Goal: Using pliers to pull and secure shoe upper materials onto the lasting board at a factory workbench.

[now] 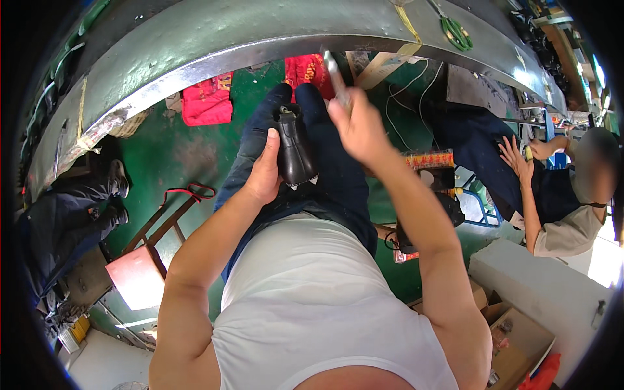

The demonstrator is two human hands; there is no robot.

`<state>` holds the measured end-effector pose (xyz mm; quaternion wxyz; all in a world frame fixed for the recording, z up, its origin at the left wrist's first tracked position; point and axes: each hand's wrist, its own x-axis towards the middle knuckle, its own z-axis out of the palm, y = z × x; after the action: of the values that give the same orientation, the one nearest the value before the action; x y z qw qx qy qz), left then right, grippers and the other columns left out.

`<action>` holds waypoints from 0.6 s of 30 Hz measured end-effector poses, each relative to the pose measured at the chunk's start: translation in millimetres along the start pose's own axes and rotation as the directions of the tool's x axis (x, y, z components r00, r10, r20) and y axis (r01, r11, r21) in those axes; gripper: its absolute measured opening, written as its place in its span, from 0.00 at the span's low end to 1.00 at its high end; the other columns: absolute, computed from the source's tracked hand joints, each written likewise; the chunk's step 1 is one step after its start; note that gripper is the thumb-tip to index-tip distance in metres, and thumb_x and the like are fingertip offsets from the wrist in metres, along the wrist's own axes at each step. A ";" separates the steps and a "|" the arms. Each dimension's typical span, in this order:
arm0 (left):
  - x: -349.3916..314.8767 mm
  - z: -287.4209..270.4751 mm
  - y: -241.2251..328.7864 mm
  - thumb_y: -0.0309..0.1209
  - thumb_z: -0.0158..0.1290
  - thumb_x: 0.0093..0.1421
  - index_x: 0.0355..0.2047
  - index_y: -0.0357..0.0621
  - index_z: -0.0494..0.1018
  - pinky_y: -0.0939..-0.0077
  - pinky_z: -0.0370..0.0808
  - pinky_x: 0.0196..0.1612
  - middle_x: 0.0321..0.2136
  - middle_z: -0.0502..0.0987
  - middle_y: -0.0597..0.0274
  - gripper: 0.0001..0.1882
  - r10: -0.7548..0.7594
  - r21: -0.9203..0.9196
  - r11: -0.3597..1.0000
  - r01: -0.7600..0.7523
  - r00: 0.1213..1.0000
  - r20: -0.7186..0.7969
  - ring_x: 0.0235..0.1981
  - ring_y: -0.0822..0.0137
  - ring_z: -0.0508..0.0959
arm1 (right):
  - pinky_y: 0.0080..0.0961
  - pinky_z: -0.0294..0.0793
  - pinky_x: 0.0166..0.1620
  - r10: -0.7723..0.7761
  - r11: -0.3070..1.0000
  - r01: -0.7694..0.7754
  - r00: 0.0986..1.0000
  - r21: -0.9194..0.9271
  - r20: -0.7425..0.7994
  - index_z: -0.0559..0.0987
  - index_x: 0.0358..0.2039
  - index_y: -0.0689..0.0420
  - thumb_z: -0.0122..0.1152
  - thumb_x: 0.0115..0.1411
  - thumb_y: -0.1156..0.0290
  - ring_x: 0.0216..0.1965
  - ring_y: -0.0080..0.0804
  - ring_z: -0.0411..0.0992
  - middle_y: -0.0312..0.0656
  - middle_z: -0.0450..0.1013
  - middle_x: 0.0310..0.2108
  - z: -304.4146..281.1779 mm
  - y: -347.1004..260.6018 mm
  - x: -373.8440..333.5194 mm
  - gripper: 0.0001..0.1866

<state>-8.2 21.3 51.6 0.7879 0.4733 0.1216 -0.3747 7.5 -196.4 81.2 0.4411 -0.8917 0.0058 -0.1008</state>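
Here, closest in, the seated person's left hand (263, 172) is wrapped around a small black leather piece (294, 151) — it looks like a shoe upper, though I can't be sure — pressing it down on the lap with its long axis running away from the body, toward the workbench. The right hand (359, 127) is raised just beside and slightly above it, clenched on a thin metal tool (337, 79) whose shaft points up and away. So the leather piece lies down and to the left of the tool hand, near but not touching. Beyond the knees, red cloths (207, 101) lie on the green floor (169, 156) under the curved metal bench edge (195, 62) — green-handled scissors (456, 31) rest on top. Off to the right, another person's hand (511, 156) rests on a dark trouser leg.
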 end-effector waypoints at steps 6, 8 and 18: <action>5.5 -7.2 -13.8 0.68 0.34 0.65 0.65 0.51 0.60 0.62 0.71 0.58 0.54 0.72 0.60 0.41 0.017 0.016 1.000 -0.018 0.999 0.043 0.54 0.66 0.74 | 0.48 0.70 0.50 -0.466 0.804 0.299 0.854 -0.514 -0.232 0.71 0.48 0.67 0.57 0.64 0.57 0.47 0.61 0.71 0.61 0.73 0.44 -48.6 -12.3 110.8 0.24; 0.4 -9.5 -17.5 0.67 0.34 0.65 0.66 0.49 0.58 0.63 0.69 0.59 0.55 0.70 0.59 0.41 0.012 0.018 1.000 -0.012 1.000 0.005 0.56 0.65 0.73 | 0.47 0.67 0.56 -0.494 0.858 0.410 0.823 -0.309 -0.280 0.71 0.52 0.66 0.55 0.66 0.62 0.51 0.59 0.69 0.60 0.71 0.49 -30.2 -11.0 87.8 0.21; 20.1 14.9 -9.4 0.73 0.32 0.61 0.61 0.37 0.65 0.67 0.67 0.61 0.56 0.72 0.52 0.50 0.001 0.020 1.000 0.004 0.973 -0.230 0.57 0.61 0.72 | 0.25 0.63 0.61 0.344 0.368 -0.426 0.888 0.827 0.305 0.67 0.62 0.63 0.38 0.74 0.51 0.57 0.28 0.67 0.43 0.69 0.57 110.8 29.3 -38.1 0.30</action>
<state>-3.5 -3.3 42.2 0.7635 0.5214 0.2084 -0.3191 -7.0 -123.5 -14.0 0.8445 -0.5134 0.1433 0.0522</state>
